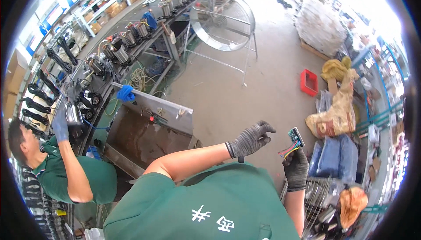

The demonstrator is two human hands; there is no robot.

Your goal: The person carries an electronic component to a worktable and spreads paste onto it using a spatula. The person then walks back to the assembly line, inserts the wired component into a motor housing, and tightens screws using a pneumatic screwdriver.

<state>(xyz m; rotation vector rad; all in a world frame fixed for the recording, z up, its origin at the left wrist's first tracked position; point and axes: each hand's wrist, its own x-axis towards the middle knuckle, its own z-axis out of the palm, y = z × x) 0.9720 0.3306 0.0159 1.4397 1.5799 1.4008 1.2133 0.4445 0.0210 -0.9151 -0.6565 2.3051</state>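
Observation:
My right hand [296, 170], in a dark grey glove, grips a small circuit board with coloured wires [297, 137] and holds it up above the floor. Red, yellow, blue and green wires hang off the board's left side. To the left of it, my left hand [251, 141] wears the same kind of glove. Nothing is in that hand; its fingers are loosely bent and apart, a short way from the board.
At left a co-worker in a green shirt [90, 174] handles a metal motor at a long workbench lined with motors and black cable bundles. A metal tank [144, 141] stands between us. Ahead is a round fan frame [252, 20]. Right lie a red crate [309, 82], sacks and shelving.

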